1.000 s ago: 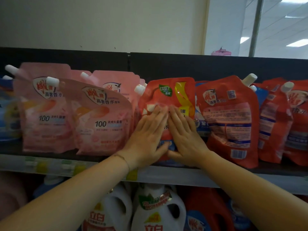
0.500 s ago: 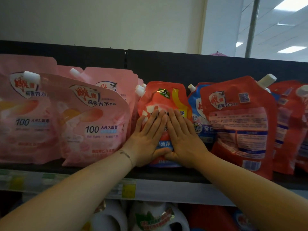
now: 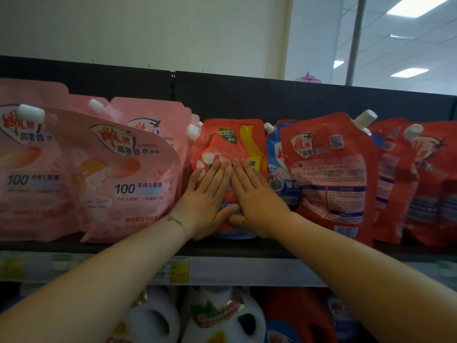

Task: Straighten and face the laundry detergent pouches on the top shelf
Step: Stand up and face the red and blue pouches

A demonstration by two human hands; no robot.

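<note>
Two hands on one pouch. Left hand (image 3: 206,204) and right hand (image 3: 258,204) both lie flat on the front of the orange pouch (image 3: 230,139). The fingers (image 3: 218,173) are straight and side by side, pressing and gripping nothing. The two index fingers touch at the middle and the thumbs meet low down. Thin bracelet (image 3: 176,221) on the left wrist.

Orange pouch: only one of its kind in view. It stands on the top shelf (image 3: 247,251), directly under the fingers. Long axis vertical, printed front facing the aisle, upper part creased. Its white cap (image 3: 193,131) is at the top left corner, above and left of the left fingertips, pointing up-left.

Left of the fingers: pink pouches (image 3: 128,179), at least four, overlapping, fronts out. Edges of more show behind them. The nearest one's right edge is just beside the left little finger.

Right of the fingers: one blue pouch (image 3: 278,169) just beside the right hand, half hidden behind a red pouch (image 3: 331,174). That red pouch shows its back label and barcode. It stands upright, cap at the top right, pointing up-right. Further right are at least two more red pouches (image 3: 395,184), too blurred for an exact count.

Below the fingers: a price strip (image 3: 235,271) along the shelf edge. Under it are two white jugs (image 3: 222,320) and one red jug (image 3: 296,318).
</note>
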